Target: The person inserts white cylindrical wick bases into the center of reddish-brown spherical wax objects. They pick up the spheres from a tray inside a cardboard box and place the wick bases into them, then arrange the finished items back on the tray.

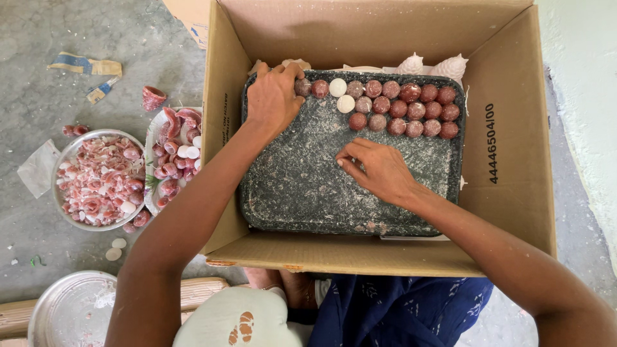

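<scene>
A rough grey concrete floor (38, 96) carries an open cardboard box (508, 193); a dark speckled tray (289, 186) lies flat inside it, long axis running left to right.

Left hand (273, 99): rests palm down on the tray's far left corner, fingers curled over the rim beside the first ball. Whether it grips the rim or holds anything cannot be told.

Right hand (379, 168): sits near the tray's centre, fingertips pinched together and pointing left. Whether a ball is enclosed cannot be told.

Balls (405, 109): reddish-brown, with two white ones, packed in three rows along the tray's far edge. The rows run parallel to the tray's long axis. They lie just beyond the right hand, which is nearer to most of them.

Left of the box stand a metal bowl (96, 180) and a plate (170, 160), both holding pink shell pieces.
</scene>
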